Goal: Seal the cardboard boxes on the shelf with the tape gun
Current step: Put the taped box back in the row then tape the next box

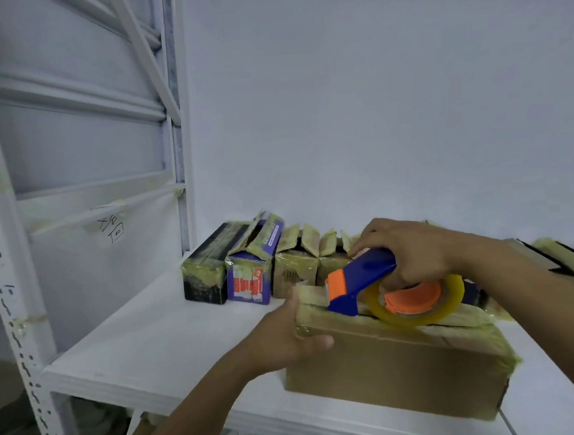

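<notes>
White wall (373, 107) behind, white metal racking on the left, and a white shelf board (144, 338) carrying the work. At the front edge of that board sits the brown cardboard box (393, 370), its top flaps down and patchy with old yellowed tape.

The left hand (288, 340) clamps the box's left end, thumb on the front face and fingers curled over the top edge. The right hand (415, 252) is wrapped round the handle of the blue-and-orange tape gun (359, 280), which lies along the top of the box. Its orange nose sits right at the left end, just beside the left hand's fingers. The tape roll (417, 318) rides toward the middle of the lid.

This looks like the start of a run along the seam. To do it well, press the nose down firmly so the tape bites at the left edge, ideally with a tab lapping over the end face. Then draw the gun in one straight stroke along the join, with steady downward pressure so the flaps stay flat. The left hand should brace hard, because the box sits close to the shelf lip and could slide. Those fingers are also near the cutter, so mind them.

Along the back wait a black box (207, 275), a purple box (249, 282) and small brown boxes (294, 268), several with flaps standing open.
</notes>
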